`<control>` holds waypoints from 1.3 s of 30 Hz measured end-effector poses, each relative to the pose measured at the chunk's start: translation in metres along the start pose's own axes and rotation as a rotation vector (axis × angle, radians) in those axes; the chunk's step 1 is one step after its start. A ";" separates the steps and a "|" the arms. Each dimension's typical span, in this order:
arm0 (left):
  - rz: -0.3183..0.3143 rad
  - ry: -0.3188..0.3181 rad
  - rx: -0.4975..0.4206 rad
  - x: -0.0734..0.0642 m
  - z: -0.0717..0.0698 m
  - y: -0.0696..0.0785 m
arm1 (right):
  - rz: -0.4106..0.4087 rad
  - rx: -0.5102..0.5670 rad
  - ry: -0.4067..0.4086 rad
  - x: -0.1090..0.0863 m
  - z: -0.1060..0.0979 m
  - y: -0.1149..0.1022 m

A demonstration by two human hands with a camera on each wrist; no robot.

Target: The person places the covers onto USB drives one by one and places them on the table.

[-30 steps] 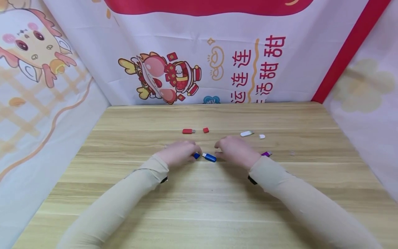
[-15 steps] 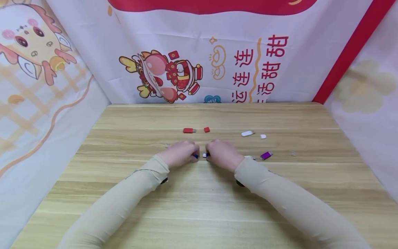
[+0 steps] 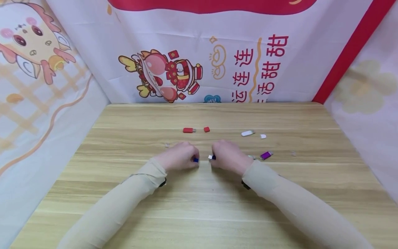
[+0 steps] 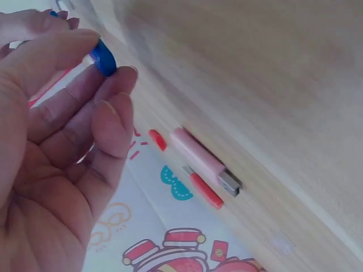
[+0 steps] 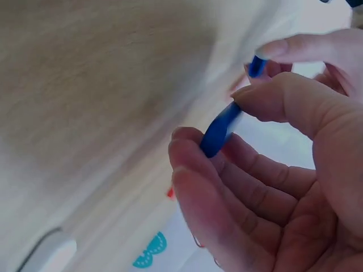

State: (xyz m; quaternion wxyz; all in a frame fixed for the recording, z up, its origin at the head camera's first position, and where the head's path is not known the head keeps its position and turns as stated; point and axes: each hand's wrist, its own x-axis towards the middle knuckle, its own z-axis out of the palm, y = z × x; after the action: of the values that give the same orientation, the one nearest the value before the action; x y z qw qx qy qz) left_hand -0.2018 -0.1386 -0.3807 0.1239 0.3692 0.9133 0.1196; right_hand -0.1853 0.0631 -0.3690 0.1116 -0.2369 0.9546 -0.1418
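My left hand (image 3: 181, 156) pinches a small blue cap (image 4: 105, 58) between thumb and fingertips. To its right, my right hand (image 3: 228, 156) pinches a blue USB stick (image 5: 218, 130), with the silver plug (image 3: 210, 157) pointing left toward the cap. A narrow gap separates the two pieces in the head view. The right wrist view also has the blue cap (image 5: 257, 67) in the left fingers, beyond the stick. A pink USB stick (image 4: 195, 150) lies past the left hand, hidden behind it in the head view.
Behind the hands lie a red USB stick (image 3: 188, 130), its red cap (image 3: 206, 129), a white USB stick (image 3: 247, 133) and a white cap (image 3: 263, 136). Rightward are a purple USB stick (image 3: 266, 155) and a clear cap (image 3: 293, 153). Another clear cap (image 3: 167, 145) lies left.
The right hand moved left, took hold of the blue USB stick, then shifted slightly back right with it. The left hand has come slightly nearer the table's front with the blue cap.
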 end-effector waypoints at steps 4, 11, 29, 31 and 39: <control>0.036 0.003 -0.038 -0.005 -0.001 0.007 | -0.017 0.061 0.064 -0.017 -0.007 0.005; 0.118 0.073 -0.082 -0.018 -0.010 0.021 | -0.126 0.104 0.196 -0.053 -0.013 0.017; 0.509 0.522 -0.014 -0.039 -0.021 0.078 | -0.555 0.022 0.587 -0.120 -0.019 0.017; 0.524 0.531 -0.008 -0.040 -0.022 0.083 | -0.576 0.027 0.604 -0.125 -0.021 0.016; 0.572 0.524 0.002 -0.043 -0.022 0.096 | -0.633 0.057 0.635 -0.137 -0.023 0.012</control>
State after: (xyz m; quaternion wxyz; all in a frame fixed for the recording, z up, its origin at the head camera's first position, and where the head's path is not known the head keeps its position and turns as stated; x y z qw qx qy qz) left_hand -0.1172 -0.1046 -0.3239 -0.1521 0.5659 0.7744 0.2387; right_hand -0.0782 0.1445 -0.3317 -0.2293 -0.4588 0.8179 -0.2608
